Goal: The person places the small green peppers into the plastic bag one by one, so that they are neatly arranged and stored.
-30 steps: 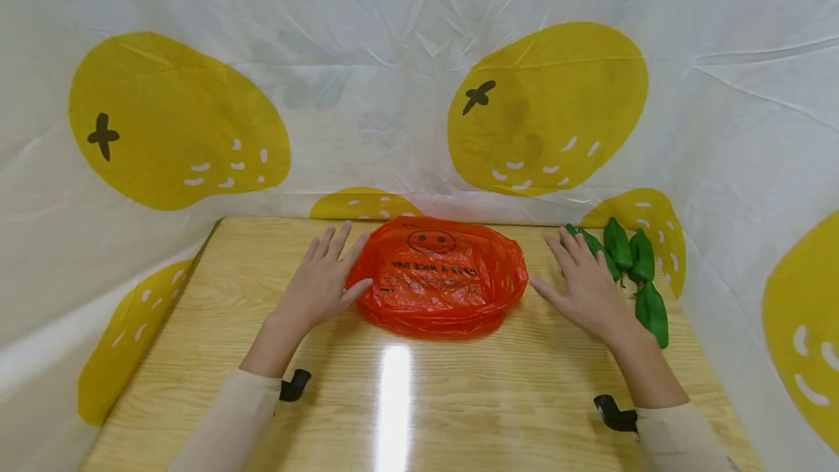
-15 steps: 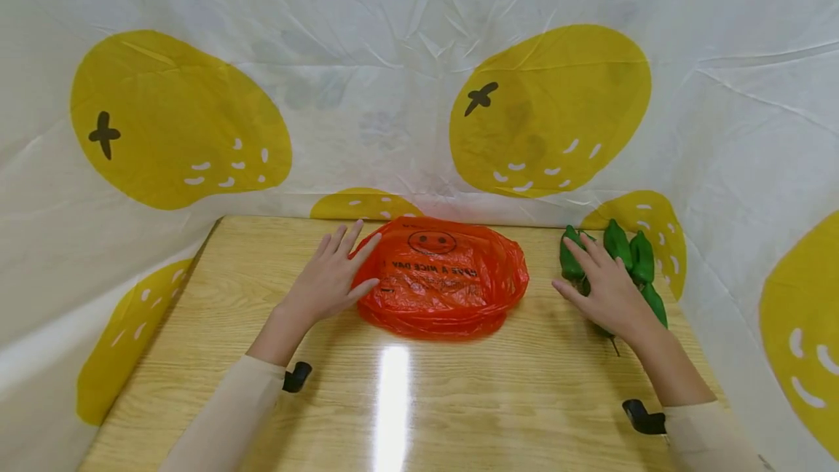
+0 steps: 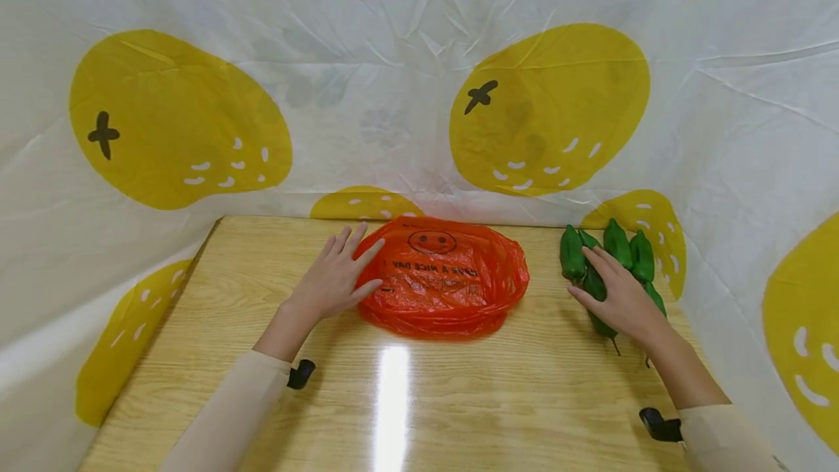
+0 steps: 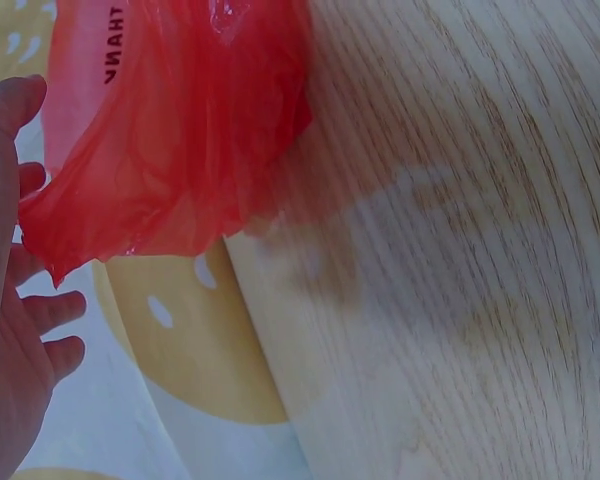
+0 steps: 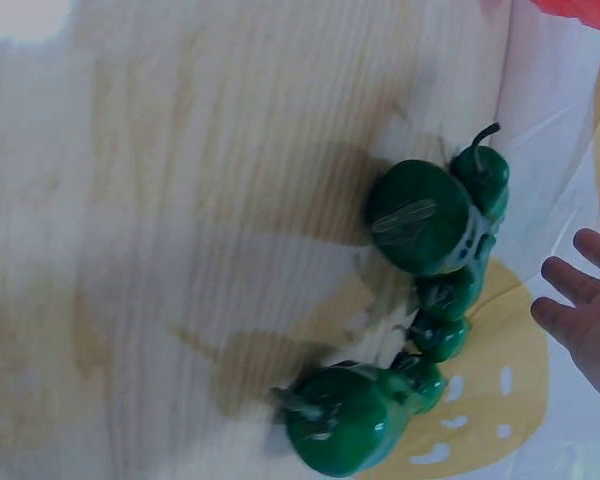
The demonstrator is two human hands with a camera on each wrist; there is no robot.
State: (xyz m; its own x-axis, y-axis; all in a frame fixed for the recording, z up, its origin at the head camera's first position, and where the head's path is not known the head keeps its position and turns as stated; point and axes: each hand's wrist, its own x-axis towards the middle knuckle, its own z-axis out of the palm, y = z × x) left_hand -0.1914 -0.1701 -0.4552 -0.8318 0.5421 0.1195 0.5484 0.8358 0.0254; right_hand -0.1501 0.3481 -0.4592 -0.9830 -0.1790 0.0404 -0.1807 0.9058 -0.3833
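A crumpled red plastic bag (image 3: 432, 290) with a printed smiley face lies at the back middle of the wooden table. My left hand (image 3: 328, 282) is at its left edge, fingers spread and relaxed; in the left wrist view the bag (image 4: 180, 150) reaches right up to the fingers. Several green peppers (image 3: 572, 253) are grouped at the back right. Over them hovers my right hand (image 3: 619, 301), fingers extended and holding nothing, hiding part of the group. In the right wrist view, the peppers (image 5: 420, 215) show their stem ends, with the hand (image 5: 595, 320) at the right edge.
The wooden table (image 3: 498, 399) meets a hanging white cloth (image 3: 373, 115) with yellow fruit prints at its back and sides. A bright light streak (image 3: 392, 406) reflects off the tabletop in front of the bag.
My right hand has moved right, away from the bag and further over the peppers, uncovering the leftmost ones. The left hand has shifted slightly right along the bag's edge. The bag stays put.
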